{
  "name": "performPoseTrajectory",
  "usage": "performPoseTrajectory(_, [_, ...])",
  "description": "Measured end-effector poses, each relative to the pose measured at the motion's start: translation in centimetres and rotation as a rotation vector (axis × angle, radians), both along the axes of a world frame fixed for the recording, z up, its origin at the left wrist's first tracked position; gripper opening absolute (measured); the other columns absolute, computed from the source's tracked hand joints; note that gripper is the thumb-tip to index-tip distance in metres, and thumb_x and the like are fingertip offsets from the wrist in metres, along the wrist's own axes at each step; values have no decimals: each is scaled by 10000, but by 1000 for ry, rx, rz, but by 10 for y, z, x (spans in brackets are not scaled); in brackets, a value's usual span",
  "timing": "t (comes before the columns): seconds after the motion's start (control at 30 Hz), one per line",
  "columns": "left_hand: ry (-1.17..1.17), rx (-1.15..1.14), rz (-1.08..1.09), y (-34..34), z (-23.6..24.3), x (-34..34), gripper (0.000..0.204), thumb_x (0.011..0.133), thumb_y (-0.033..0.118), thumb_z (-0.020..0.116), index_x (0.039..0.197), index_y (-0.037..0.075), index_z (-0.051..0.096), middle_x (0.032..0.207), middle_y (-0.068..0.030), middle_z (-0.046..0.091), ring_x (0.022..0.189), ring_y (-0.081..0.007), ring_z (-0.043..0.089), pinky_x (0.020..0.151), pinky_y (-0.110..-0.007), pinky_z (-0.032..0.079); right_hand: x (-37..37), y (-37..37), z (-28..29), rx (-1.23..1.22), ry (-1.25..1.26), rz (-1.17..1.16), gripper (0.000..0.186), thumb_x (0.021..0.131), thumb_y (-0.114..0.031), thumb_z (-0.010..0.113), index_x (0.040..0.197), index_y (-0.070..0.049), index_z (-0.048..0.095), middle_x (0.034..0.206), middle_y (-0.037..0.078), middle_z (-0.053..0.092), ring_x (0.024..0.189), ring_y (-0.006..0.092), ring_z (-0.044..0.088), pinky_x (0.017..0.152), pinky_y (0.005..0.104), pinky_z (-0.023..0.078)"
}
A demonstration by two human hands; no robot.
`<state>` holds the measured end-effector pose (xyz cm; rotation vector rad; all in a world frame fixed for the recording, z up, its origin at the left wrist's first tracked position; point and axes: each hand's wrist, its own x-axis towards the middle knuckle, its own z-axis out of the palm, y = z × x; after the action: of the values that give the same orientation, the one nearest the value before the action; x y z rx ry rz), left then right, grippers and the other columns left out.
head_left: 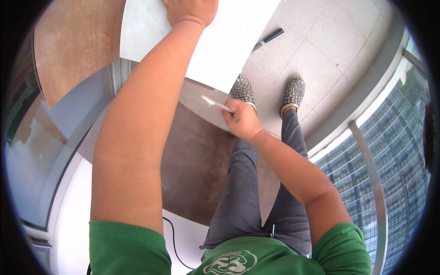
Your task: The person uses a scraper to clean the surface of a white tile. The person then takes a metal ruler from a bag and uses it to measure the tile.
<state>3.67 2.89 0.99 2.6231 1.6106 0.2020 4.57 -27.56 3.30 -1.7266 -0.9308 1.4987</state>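
One white board point(224, 50) lies at the far middle of the scene, with its near right corner reaching toward the person's feet. The left hand point(192, 10) is on or just above its far part; its fingers run out of view, so I cannot tell whether it grips anything. Near that corner, the right hand point(244, 121) has its fingers closed around a slim tool point(219, 105), blurred, its pale tip pointing left, apart from the board. Just right of the board, a black-handled tool point(274, 35) lies on the tiled floor point(332, 50), its other end hidden by the board's edge. Two patterned shoes point(293, 89) stand on the right, below grey trousers point(238, 188). A brown surface point(197, 165) spreads on the near side of the board, and a brown panel point(75, 50) stands out at far left. A dark cable point(174, 238) curves at near left; a tall building point(348, 197) shows through the glazing at right.
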Motion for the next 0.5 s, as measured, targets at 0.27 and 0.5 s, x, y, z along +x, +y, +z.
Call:
performPoseTrajectory(0.27, [13, 30, -62, 1, 1, -5, 704, 1022, 501, 454, 1567, 65, 362, 1658, -200, 269, 1548, -353, 206, 1250, -551, 117, 54, 18, 9, -420, 142, -434, 267, 956, -253, 738, 898, 1, 679, 704, 5, 577, 661, 91, 533, 617, 284, 452])
performPoseTrajectory(0.5, [75, -49, -508, -17, 7, 58, 757, 1026, 515, 394, 1615, 67, 239, 1704, -153, 146, 1579, -313, 110, 1276, -512, 43, 122, 2, -8, -446, 151, -692, 197, 976, -216, 695, 994, -19, 692, 720, -26, 578, 638, 68, 478, 594, 263, 396])
